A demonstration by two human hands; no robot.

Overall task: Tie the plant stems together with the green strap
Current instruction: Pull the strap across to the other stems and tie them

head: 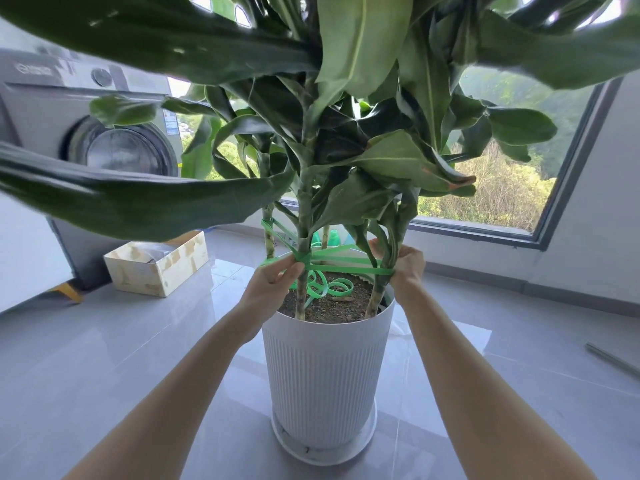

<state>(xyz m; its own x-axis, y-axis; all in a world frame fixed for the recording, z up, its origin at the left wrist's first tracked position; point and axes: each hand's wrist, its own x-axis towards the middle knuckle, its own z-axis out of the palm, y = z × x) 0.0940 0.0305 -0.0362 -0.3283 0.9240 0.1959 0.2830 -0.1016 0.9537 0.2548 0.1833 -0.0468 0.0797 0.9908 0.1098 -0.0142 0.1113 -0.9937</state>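
Above the rim of a white ribbed pot on a grey tiled floor, a person works a green strap between the plant stems. The left hand pinches the strap between thumb and fingertips where it crosses the middle stem. The right hand is curled round the right-hand stem, holding the strap where it turns there. Several runs stretch taut between the two stems, another wrap shows on the rear left stem, and the spare length lies in loose loops on the soil.

Lost tension looks the likeliest trouble: if either grip eases before a knot is made, the flat strap may slide down the smooth stems and the wraps go slack. Pulling too hard carries the opposite risk, bowing the slender stems inward or creasing them at the strap. The loops on the soil could also twist or snag as the tail is fed through.

Broad dark leaves hang low over the work, one sweeping across to the left of the hands, crowding both view and reach. The pot stands in a white saucer. A washing machine stands at left with an open box on the floor before it. A window behind looks onto green hillside, and a thin rod lies on the floor at far right.
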